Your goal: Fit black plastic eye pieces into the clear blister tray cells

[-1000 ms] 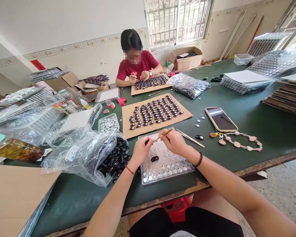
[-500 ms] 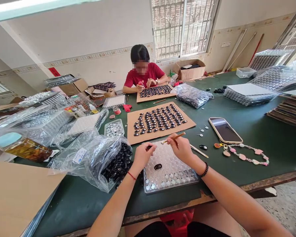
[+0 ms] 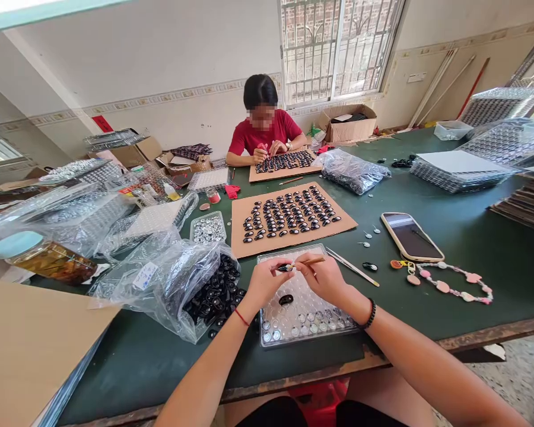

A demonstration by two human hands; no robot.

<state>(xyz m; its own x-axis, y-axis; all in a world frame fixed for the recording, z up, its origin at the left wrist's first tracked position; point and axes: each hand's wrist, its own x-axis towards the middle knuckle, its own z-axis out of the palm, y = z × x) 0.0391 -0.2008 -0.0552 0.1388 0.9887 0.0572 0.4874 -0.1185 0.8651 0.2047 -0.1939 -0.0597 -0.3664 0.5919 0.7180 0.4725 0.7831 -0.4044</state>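
Pinched in my left hand is a small glossy black oval piece, held above a clear plastic tray. My right hand grips a thin wooden-handled stick, its tip meeting the right end of the black piece. Something small and pale sits at that tip, too small to make out. Both hands are close together over the tray's far half. Another black oval piece rests on the tray, whose near rows hold several silvery round discs. Tweezers lie right of the tray.
Left stands a plastic bag spilling black pieces, and a tub of silvery discs. Beyond the tray is cardboard with rows of black pieces. A phone lies right. Across the table a person handles similar pieces.
The stick's tip and the black piece were apart and now meet, my hands having come together. The stick has turned so its tip points more to the left.
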